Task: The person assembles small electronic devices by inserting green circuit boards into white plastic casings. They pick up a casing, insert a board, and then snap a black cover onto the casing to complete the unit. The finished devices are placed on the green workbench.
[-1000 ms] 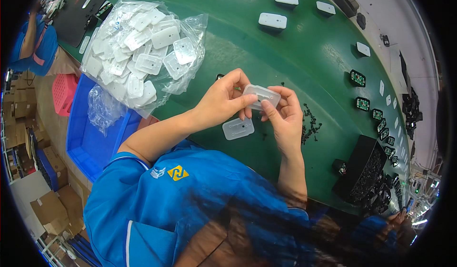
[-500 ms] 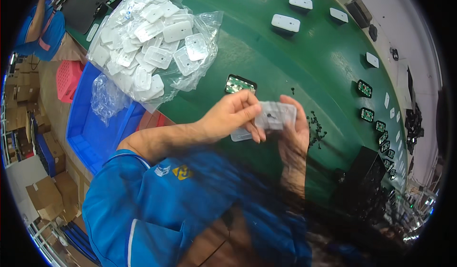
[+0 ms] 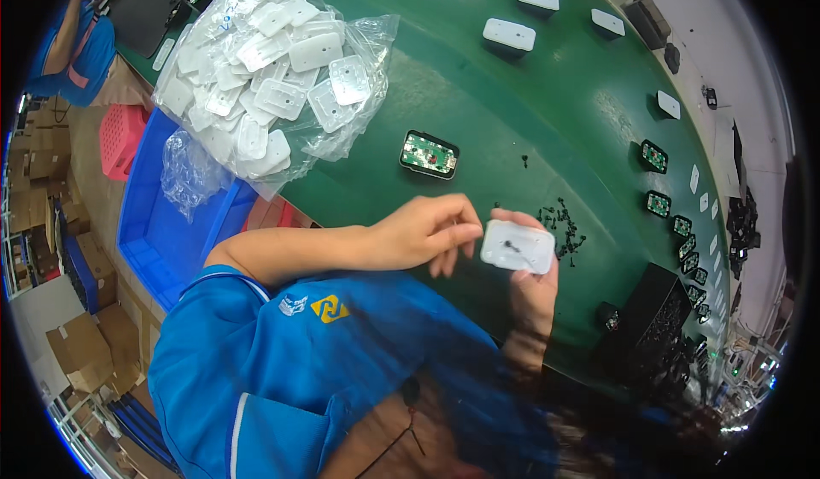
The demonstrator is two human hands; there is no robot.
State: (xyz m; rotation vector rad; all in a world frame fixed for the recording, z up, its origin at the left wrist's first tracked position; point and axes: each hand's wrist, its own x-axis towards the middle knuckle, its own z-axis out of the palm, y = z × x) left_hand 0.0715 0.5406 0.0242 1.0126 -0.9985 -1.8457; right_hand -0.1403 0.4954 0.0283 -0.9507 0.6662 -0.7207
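My right hand (image 3: 536, 287) grips a white plastic cover (image 3: 518, 247) by its right and lower edges. A small black piece (image 3: 512, 246) shows at the middle of the cover. Just left of the cover is my left hand (image 3: 436, 233), its thumb and forefinger brought together in a pinch and the other fingers curled down; whether something tiny is between the tips is hidden. Beyond my hands, a black housing with a green circuit board (image 3: 430, 154) lies on the green table (image 3: 478, 108). Several small black pieces (image 3: 561, 231) are scattered right of the cover.
A clear bag of white covers (image 3: 278, 95) spreads at the back left, above a blue bin (image 3: 158, 253). White-topped black units (image 3: 510, 35) stand far off. Housings with boards (image 3: 655, 158) line the right edge, near a black box (image 3: 649, 308). Another person (image 3: 73, 61) is at far left.
The white cover has moved right and toward me in my right hand. My left hand has come off it and sits slightly nearer me. The circuit-board housing is now fully visible.
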